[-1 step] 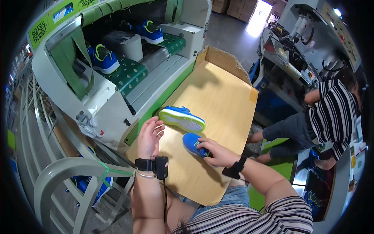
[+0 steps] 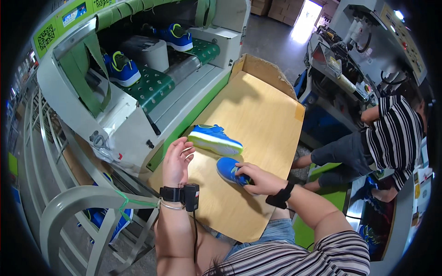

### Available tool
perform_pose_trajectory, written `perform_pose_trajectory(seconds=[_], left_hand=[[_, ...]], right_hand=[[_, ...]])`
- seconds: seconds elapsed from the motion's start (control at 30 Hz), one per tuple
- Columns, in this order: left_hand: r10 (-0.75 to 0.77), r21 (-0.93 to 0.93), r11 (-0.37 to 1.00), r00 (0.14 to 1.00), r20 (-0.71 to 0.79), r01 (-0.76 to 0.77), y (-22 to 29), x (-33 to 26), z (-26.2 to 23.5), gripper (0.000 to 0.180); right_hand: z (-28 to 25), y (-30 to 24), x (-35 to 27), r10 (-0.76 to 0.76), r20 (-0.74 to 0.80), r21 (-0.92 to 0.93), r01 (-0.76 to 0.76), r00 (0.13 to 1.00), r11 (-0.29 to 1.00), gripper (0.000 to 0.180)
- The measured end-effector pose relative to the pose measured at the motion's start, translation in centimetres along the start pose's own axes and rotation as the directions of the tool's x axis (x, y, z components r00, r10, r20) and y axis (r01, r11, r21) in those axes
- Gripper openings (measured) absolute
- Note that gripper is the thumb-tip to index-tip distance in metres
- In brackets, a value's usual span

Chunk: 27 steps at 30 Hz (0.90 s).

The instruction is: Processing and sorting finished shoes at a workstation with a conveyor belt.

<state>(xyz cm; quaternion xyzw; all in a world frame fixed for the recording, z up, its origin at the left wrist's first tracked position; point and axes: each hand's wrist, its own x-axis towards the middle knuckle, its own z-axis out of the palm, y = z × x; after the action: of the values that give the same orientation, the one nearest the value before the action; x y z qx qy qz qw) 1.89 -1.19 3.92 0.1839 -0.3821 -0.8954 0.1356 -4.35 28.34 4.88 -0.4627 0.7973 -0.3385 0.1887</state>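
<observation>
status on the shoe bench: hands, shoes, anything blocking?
Right hand grips small blue sneaker on wooden board. Left hand open, empty, beside blue sneaker with lime sole lying on its side. Nothing between them.

A bare plywood bench (image 2: 258, 115) slopes away toward 1 o'clock, with a raised cardboard lip (image 2: 262, 69) at its far end. Two blue shoes lie on it near its 8 o'clock corner: one with a white sole and lime trim (image 2: 214, 139) on its side, and just beside it toward 5 o'clock a second blue shoe (image 2: 229, 169), partly covered by the right hand (image 2: 258, 178).
</observation>
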Motion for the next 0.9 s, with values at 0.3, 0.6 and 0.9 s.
perform_pose_trajectory(seconds=[0.3,0.6,0.9], left_hand=[[-0.001,0.036,0.999,1.000,0.028,0.000,-0.2,0.2,1.1,0.026],[-0.012,0.093,0.996,1.000,0.000,0.012,0.3,0.2,0.0,0.024],[0.007,0.181,0.983,0.995,0.097,-0.025,-0.9,-0.2,2.1,0.024]], right_hand=[[-2.9,0.2,10.0,-0.047,-0.149,-0.409,-0.018,0.988,0.912,0.074],[-7.1,6.7,15.2,-0.182,0.163,-0.748,0.242,0.970,0.618,0.058],[-13.0,17.6,6.2,0.490,-0.497,-0.016,-0.573,0.716,0.820,0.042]])
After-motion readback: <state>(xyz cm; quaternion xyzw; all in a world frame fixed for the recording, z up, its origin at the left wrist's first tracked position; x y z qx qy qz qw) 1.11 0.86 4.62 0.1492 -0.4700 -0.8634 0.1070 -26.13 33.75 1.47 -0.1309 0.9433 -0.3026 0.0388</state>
